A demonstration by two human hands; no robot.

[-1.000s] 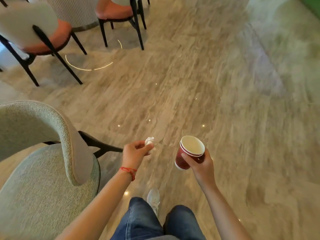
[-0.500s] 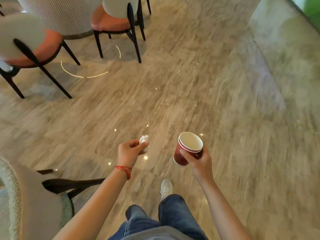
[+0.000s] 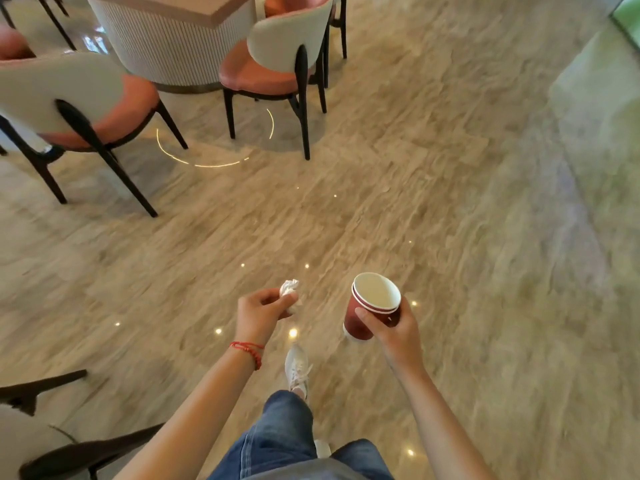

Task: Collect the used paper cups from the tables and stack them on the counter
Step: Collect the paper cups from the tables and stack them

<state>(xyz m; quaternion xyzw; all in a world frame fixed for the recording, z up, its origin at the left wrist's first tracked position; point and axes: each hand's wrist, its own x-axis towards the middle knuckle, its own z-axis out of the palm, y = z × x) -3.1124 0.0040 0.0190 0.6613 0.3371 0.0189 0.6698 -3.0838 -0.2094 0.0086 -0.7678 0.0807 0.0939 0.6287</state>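
Since the earlier frames we have walked forward: the table (image 3: 166, 36) and its orange-seated chairs (image 3: 277, 64) have come nearer at the top left, and the grey chair beside us has slid back to the bottom left corner (image 3: 20, 441). Our right hand (image 3: 398, 327) grips the red cups (image 3: 372, 308), two nested with both rims showing, tilted with the mouth up and toward the left, carried over the floor (image 3: 450, 202) in front of our right leg. Our left hand (image 3: 258, 315) pinches a crumpled white napkin (image 3: 288, 289) between thumb and fingers, level with the cups and apart from them. One white shoe (image 3: 297, 370) steps ahead between our arms.
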